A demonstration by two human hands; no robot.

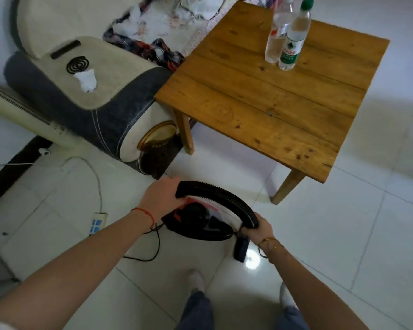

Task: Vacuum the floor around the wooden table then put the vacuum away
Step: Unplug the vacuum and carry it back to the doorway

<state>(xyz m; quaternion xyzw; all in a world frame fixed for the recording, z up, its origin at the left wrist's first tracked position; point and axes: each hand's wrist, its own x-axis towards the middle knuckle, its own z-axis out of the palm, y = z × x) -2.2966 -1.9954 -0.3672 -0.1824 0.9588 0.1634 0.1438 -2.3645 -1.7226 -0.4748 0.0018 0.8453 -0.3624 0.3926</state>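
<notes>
A small black and red vacuum (pixel 199 221) hangs just above the white tiled floor (pixel 343 234), in front of the wooden table (pixel 272 96). Its ribbed black hose (pixel 221 192) arches over it from left to right. My left hand (pixel 159 197) grips the left end of the hose. My right hand (pixel 258 228) grips the hose's right end, and a black nozzle (pixel 240 249) hangs below that hand. The vacuum's black cord (pixel 156 244) trails down to the floor.
A grey and cream sofa arm (pixel 86 91) stands left of the table, with a bin (pixel 159 148) beside it. Two plastic bottles (pixel 289 34) stand on the table. A white power strip (pixel 97 223) and its cable lie on the floor at the left. My feet (pixel 196 279) are below.
</notes>
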